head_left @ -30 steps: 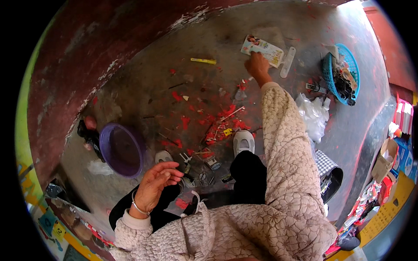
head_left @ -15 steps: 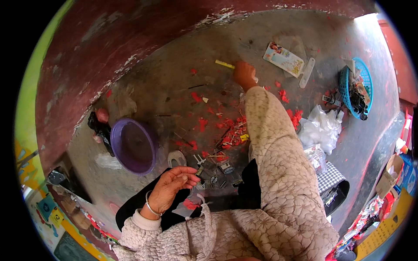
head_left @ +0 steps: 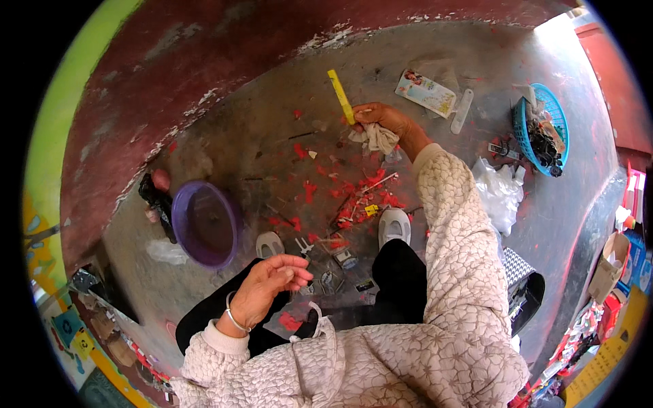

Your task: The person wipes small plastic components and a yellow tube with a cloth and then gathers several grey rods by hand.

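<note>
Raised over the floor ahead, my right hand [head_left: 391, 122] grips a long, flat yellow strip [head_left: 340, 95] that points up and away to the left. A crumpled beige cloth [head_left: 376, 138] hangs from the same hand, under the fingers. My left hand [head_left: 271, 285], with a silver bangle at its wrist, hovers above my left knee. Its fingers are loosely bent with nothing visible in them. Just past its fingertips lie a fork-like white piece [head_left: 304, 245] and a small silver, box-like item [head_left: 345, 258] on the floor.
Red scraps [head_left: 350, 204] and thin sticks litter the floor before my shoes. A purple basin [head_left: 178, 228] stands at the left. To the right are a blue basket [head_left: 559, 112] with odds and ends, a white plastic bag [head_left: 500, 197], a printed package [head_left: 426, 93] and a pale strip [head_left: 462, 111].
My right hand has come up and nearer from the floor, bringing the yellow strip and cloth into fuller sight. The strip now stands steeper. My left hand stays nearly in place.
</note>
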Available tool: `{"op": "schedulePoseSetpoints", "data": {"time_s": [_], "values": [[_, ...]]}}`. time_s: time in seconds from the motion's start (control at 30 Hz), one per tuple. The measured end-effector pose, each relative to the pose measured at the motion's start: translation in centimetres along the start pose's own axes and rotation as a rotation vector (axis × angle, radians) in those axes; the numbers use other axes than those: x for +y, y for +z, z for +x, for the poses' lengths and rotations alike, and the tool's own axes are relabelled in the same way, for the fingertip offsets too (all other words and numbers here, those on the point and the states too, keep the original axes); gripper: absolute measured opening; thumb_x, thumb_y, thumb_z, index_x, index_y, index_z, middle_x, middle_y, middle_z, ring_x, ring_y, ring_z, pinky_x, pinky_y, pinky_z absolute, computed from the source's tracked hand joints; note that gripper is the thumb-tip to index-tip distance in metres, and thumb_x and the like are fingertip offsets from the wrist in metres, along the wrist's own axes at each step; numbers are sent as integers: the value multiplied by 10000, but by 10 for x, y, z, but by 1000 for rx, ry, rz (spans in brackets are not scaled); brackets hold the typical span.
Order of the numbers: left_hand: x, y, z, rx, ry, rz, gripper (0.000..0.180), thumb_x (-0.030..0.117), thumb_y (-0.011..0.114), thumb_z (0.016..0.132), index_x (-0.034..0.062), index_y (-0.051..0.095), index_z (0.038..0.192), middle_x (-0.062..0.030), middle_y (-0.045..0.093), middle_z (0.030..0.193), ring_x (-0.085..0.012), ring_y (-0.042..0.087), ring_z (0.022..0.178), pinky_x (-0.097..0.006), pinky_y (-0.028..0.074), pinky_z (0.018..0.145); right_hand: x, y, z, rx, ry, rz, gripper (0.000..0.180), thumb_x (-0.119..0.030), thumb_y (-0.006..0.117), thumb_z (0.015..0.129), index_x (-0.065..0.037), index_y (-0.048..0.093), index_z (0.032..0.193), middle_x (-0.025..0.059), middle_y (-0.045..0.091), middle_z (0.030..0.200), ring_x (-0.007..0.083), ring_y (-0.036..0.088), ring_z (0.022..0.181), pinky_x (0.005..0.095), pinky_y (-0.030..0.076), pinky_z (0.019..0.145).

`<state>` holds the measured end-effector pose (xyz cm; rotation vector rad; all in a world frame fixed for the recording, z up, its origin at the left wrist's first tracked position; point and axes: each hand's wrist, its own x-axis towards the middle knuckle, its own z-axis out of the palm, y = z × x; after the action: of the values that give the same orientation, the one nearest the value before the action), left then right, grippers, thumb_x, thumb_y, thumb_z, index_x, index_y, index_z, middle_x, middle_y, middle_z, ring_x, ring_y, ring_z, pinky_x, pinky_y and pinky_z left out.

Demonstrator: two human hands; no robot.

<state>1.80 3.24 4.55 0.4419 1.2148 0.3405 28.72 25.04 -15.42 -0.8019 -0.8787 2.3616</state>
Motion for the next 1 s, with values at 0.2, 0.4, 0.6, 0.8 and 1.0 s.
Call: {"op": "schedulePoseSetpoints", "data": {"time_s": [0.2,0.4,0.6,0.8,1.0], "values": [[2,3,-20,112,287,60,369,178,533,843,-8,465,1155,-65,586,921,-101,541,791,-215,436,716,-35,75,-55,-165,67,-355,346,-252,645,714,23,611,921,47,578,771,77,512,640,194,418,580],[29,5,-38,287,551,94,477,352,474,869,-12,453,1175,-50,577,889,-89,518,773,-200,425,703,-81,182,-120,-313,80,-965,327,-216,637,662,38,598,864,33,582,736,112,537,675,251,423,613],[31,9,-72,-73,535,235,534,445,378,889,-45,575,967,-83,590,678,-137,560,638,-235,443,680,-109,271,-170,-327,191,-1202,318,-219,632,630,33,609,822,46,583,684,117,539,639,249,427,586],[21,10,-92,-450,520,158,375,299,505,858,-67,573,906,-97,604,698,-140,576,639,-246,471,663,-125,326,-210,-108,193,-1377,317,-206,626,614,24,616,832,39,586,699,118,539,640,241,434,595],[13,12,-108,-656,518,141,298,195,584,811,-70,571,948,-93,619,750,-129,593,674,-229,485,674,-108,350,-219,170,-196,-1076,273,-192,611,685,-2,623,882,58,586,759,126,536,679,261,440,591]]}}
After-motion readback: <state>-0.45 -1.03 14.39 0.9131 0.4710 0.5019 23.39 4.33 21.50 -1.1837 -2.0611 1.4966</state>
